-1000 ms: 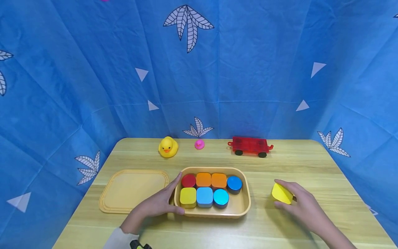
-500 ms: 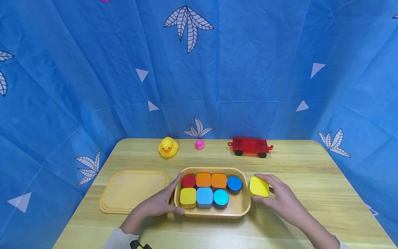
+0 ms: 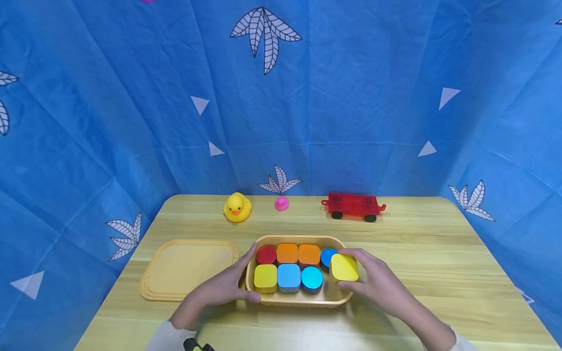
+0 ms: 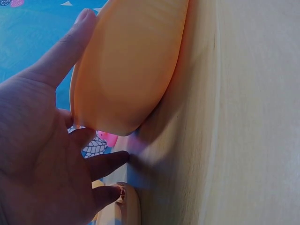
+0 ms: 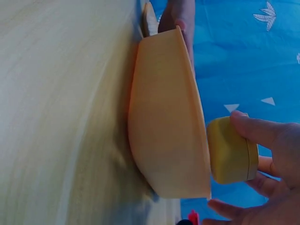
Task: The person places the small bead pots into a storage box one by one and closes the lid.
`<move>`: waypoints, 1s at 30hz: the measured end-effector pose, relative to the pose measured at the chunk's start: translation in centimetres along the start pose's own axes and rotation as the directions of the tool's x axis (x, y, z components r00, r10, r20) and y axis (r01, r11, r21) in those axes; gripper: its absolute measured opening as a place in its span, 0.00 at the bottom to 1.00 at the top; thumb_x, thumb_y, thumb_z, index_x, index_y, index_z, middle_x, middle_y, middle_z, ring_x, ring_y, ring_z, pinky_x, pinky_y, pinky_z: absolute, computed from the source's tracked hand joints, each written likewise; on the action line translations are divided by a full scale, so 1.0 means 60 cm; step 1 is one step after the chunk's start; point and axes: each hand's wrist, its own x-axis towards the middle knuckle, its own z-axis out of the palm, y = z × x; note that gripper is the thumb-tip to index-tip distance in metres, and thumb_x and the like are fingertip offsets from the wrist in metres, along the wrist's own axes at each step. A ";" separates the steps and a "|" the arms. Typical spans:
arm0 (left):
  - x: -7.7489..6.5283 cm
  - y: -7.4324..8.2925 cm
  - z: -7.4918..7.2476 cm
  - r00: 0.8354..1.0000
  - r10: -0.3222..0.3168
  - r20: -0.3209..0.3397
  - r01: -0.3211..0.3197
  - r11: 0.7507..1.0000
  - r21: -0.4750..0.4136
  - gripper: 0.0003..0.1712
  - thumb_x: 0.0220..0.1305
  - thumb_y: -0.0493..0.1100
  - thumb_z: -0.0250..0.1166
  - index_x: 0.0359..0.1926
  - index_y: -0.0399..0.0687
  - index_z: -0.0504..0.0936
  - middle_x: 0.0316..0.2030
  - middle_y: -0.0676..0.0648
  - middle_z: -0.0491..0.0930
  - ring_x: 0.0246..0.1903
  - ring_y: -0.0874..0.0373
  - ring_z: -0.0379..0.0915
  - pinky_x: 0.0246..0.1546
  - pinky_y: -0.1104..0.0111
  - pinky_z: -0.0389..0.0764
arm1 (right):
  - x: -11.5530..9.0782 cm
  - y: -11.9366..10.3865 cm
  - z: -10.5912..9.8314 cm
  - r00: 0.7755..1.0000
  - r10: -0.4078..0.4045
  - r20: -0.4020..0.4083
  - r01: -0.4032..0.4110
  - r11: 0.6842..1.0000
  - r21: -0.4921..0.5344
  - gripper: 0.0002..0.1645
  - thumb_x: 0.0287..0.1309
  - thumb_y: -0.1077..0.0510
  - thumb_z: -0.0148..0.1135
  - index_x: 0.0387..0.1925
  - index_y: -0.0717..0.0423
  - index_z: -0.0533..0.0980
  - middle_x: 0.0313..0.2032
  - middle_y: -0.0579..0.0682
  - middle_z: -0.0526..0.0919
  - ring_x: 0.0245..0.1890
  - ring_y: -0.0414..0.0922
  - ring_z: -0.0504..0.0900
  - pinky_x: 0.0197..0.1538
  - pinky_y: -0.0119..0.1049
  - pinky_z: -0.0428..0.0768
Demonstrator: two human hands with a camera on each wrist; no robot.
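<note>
In the head view, my right hand (image 3: 378,279) pinches a yellow rounded-square block (image 3: 344,267) between thumb and fingers. The right wrist view has this block (image 5: 228,150), with a seam near one end, just above the rim of a tan plastic box (image 5: 168,117). My left hand (image 3: 225,286) holds the left end of that box (image 3: 303,305), thumb and index finger on its rim, other fingers spread. Inside stand two rows of blocks: a red round one (image 3: 266,255), orange squares (image 3: 287,253), blue rounds (image 3: 311,278), a light blue square (image 3: 289,277) and another yellow square (image 3: 265,278).
A flat tan lid (image 3: 189,268) lies left of the box. Along the table's far edge stand a yellow toy duck (image 3: 237,207), a small pink duck (image 3: 282,204) and a red wheeled toy wagon (image 3: 353,204). Blue cloth (image 3: 281,97) hangs behind the table.
My right hand has carried the yellow block leftward, from the table right of the box to over the box's right end. The left hand and box have stayed put.
</note>
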 end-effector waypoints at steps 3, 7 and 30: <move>0.000 -0.001 0.000 1.000 -0.004 -0.001 0.004 1.000 -0.004 0.72 0.54 0.66 0.76 0.83 0.71 0.32 0.83 0.49 0.39 0.80 0.42 0.43 0.76 0.42 0.56 | 0.003 0.002 0.008 0.998 0.037 0.045 -0.037 0.999 0.013 0.41 0.51 0.52 0.81 0.67 0.50 0.75 0.63 0.49 0.80 0.64 0.57 0.77 0.65 0.59 0.77; -0.001 0.001 -0.001 1.000 -0.007 0.001 0.007 1.000 -0.010 0.72 0.54 0.67 0.76 0.83 0.71 0.32 0.83 0.49 0.38 0.80 0.42 0.42 0.76 0.42 0.56 | 0.005 0.007 0.019 0.994 0.069 0.087 -0.072 0.997 0.034 0.41 0.51 0.50 0.81 0.66 0.50 0.75 0.62 0.48 0.80 0.63 0.55 0.77 0.64 0.59 0.77; -0.002 0.003 0.000 1.000 -0.008 0.000 0.008 1.000 -0.022 0.72 0.55 0.64 0.77 0.83 0.69 0.33 0.83 0.48 0.39 0.80 0.41 0.43 0.76 0.42 0.55 | 0.025 0.011 0.049 0.980 0.138 0.142 -0.143 0.989 0.025 0.39 0.44 0.56 0.85 0.60 0.51 0.79 0.59 0.47 0.82 0.57 0.51 0.78 0.63 0.55 0.78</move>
